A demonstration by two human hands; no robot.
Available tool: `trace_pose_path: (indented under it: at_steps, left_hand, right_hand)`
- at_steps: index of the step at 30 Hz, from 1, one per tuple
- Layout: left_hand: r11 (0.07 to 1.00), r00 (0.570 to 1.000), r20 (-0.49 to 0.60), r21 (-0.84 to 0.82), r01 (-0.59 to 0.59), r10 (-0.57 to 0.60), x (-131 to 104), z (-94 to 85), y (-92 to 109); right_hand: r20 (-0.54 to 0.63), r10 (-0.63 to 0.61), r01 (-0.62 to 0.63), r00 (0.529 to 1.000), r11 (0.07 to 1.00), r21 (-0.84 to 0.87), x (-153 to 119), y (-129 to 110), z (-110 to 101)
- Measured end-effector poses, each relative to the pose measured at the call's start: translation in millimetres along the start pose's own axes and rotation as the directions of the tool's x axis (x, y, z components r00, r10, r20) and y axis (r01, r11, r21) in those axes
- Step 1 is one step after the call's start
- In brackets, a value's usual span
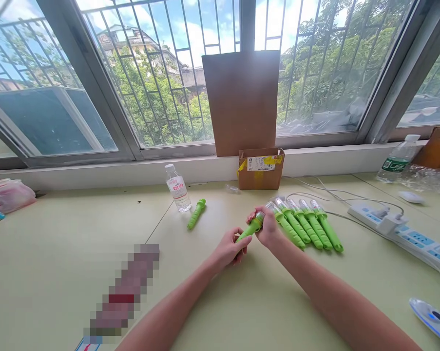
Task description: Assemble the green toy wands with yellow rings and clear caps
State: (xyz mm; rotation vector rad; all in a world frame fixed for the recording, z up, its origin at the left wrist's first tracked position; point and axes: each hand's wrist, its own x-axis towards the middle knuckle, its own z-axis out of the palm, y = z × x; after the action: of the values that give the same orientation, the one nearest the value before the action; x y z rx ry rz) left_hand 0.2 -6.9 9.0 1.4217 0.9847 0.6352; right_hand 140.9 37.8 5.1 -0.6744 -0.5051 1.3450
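Both hands grip one green plastic tube with a ribbed handle [255, 224], held at a slant just above the table. My left hand [231, 246] is closed around its lower end, thumb along the top. My right hand [267, 226] wraps its upper end, where a clear part shows; the fingers hide most of that end. Right beside my right hand lie several similar green tubes with clear caps [311, 224], side by side. A single green tube without a visible clear cap [197, 214] lies apart, farther left.
A water bottle [178, 189] stands behind the lone tube. A small cardboard box [260, 178] stands by the window wall. On the right are a power strip [406, 231] with cables, another bottle [397, 158] and a white-blue device [433, 319]. A pixelated strip [124, 292] covers the left front.
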Motion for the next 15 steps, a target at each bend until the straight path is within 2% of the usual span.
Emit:
trace_pose_path:
  at_steps: [3,7,11,15]
  left_hand:
    - [0.997,0.993,0.094,-0.036,0.073,-0.069,-0.6,-3.1,2.0]
    - [0.989,0.979,0.166,-0.073,0.131,-0.117,-1.6,-6.2,4.2]
    - [0.993,0.990,0.118,-0.078,0.092,-0.082,-1.3,-4.2,3.5]
    - [1.000,1.000,-0.011,-0.025,0.002,-0.002,-1.2,-0.1,3.6]
  right_hand:
    - [0.037,0.106,-0.108,0.994,0.993,0.037,-0.3,-4.2,1.8]
    - [0.046,0.130,-0.134,0.990,0.988,0.082,0.1,-7.2,3.0]
    - [0.056,0.142,-0.145,0.988,0.988,0.054,1.1,-5.3,1.5]
    - [0.025,0.125,-0.127,0.992,0.990,0.067,0.0,-5.4,3.3]
